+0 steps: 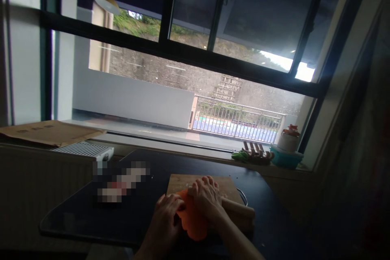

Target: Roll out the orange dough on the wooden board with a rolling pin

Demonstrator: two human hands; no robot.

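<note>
A flat, floppy sheet of orange dough [195,221] lies partly on a wooden cutting board [178,180] and droops past its near edge. My left hand [166,213] pinches the sheet's left edge between thumb and fingers. A wooden rolling pin [240,208] runs slantwise across the board. Over its left part lies my right hand [207,197], palm down, fingers bent over the pin and pressing near the dough's upper edge. The right palm hides some of the dough and pin. Pale flour-like traces show on the board.
The dark table [122,219] has a rounded right corner. A metal handle [243,196] sticks out from the board's right side. Pixelated items [122,185] lie at left. On the windowsill stand a teal box [287,157] and a rack-like object [257,154]. Brown paper [51,132] rests far left.
</note>
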